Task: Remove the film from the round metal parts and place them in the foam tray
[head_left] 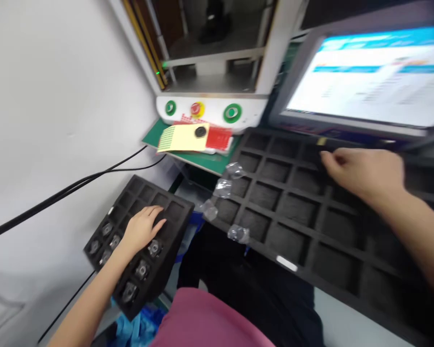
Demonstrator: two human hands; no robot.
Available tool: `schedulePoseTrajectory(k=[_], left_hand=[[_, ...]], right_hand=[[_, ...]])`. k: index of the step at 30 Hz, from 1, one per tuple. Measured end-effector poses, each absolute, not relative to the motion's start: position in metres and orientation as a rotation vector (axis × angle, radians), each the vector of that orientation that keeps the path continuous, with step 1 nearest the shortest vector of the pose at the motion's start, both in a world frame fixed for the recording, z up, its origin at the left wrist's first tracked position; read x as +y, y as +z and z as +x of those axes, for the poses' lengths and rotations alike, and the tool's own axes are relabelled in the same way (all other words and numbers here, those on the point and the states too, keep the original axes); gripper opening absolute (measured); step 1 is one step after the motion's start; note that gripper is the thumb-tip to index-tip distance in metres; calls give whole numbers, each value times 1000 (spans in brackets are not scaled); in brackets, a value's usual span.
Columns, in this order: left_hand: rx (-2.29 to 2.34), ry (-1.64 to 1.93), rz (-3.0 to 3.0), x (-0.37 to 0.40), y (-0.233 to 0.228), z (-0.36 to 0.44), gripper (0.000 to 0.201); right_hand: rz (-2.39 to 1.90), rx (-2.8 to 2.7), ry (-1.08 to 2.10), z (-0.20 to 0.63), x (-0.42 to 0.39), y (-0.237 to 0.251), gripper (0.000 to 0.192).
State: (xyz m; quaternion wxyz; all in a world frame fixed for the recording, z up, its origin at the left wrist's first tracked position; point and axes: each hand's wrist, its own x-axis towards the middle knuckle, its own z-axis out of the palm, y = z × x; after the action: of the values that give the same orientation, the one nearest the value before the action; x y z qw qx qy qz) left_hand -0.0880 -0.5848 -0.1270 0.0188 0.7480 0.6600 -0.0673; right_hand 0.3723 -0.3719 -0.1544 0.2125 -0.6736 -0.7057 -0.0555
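Observation:
My left hand (142, 230) lies palm down over the small black foam tray (183, 205), its fingers stretched and the thumb apart. Nothing shows in it, though the palm side is hidden. Around my left wrist, several tray pockets hold clear and metallic round parts (154, 247); pockets at the far end show bare foam. My right hand (365, 173) is closed, fingers curled, above the far edge of the large black foam tray (300, 202). What it holds, if anything, cannot be made out. Several crumpled clear plastic pieces (223, 188) lie along that tray's left edge.
A machine with a white button panel (213, 112) stands ahead. On the green ledge (154, 135) lie a yellow card (183, 137) and a red sheet (219, 138). A monitor (365, 77) stands behind the large tray. Black cables (75, 185) cross the wall at left.

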Motion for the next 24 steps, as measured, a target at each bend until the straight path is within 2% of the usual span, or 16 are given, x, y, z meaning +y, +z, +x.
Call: schedulePoseTrajectory(k=[4,8,12,18,24], left_hand=[[1856,78,2665,-570,-133,-69,39],[1634,322,3016,-547,-132,-57,29],[1509,346,3101,-521,-128,-46,29],[1410,325,3089,-500,-121,-27,25],[1360,263,3146,-500,-123,-28,27]], right_hand=[[-1862,-1824,-290,410,-419,-131,43],[-1807,-1526,-484,446,-493,-115,51],[-1748,-1256,-558,468,-557,-125,42],[-1730,-1051,-445,447,-599,-144,30],[-1592,-836,-137,418,-601,-123,28]])
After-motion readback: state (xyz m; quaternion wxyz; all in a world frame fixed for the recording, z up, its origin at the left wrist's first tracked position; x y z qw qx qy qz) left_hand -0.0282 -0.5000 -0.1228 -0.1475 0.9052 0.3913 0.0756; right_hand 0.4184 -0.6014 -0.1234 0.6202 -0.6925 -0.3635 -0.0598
